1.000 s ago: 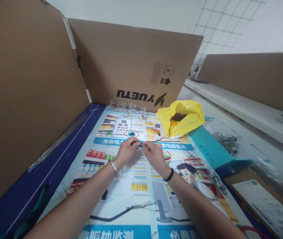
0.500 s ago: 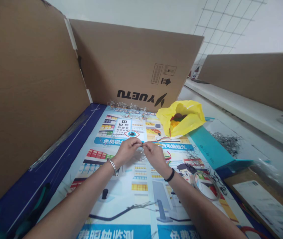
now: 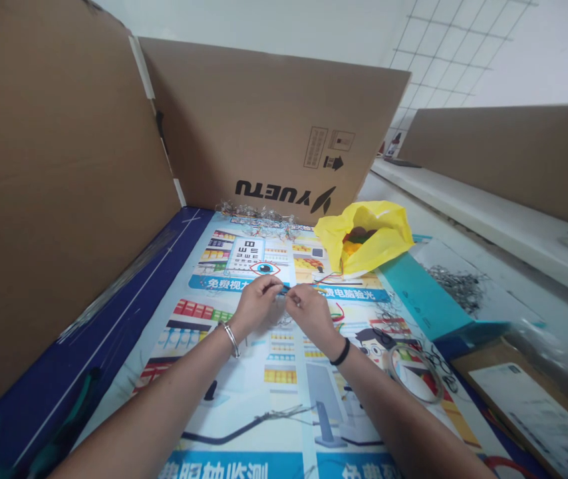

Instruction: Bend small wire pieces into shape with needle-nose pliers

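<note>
My left hand and my right hand meet over the middle of a printed poster. The fingertips of both are pinched around a small dark piece, too small to make out. Thin clear loops show just below the fingers. Beyond the hands lies a tangle of fine wire pieces along the poster's far edge. An open yellow bag with red and yellow contents stands at the back right. Beside my right hand is a short red and green strand.
Cardboard panels stand at the back and left. On the right are a teal folder, a heap of dark wire bits, a clear ring and a cardboard packet. Green-handled tools lie front left; a wire bundle lies nearer.
The fingertips have shifted slightly, and a little more of the dark piece shows between them. My right fingertips sit slightly lower.
</note>
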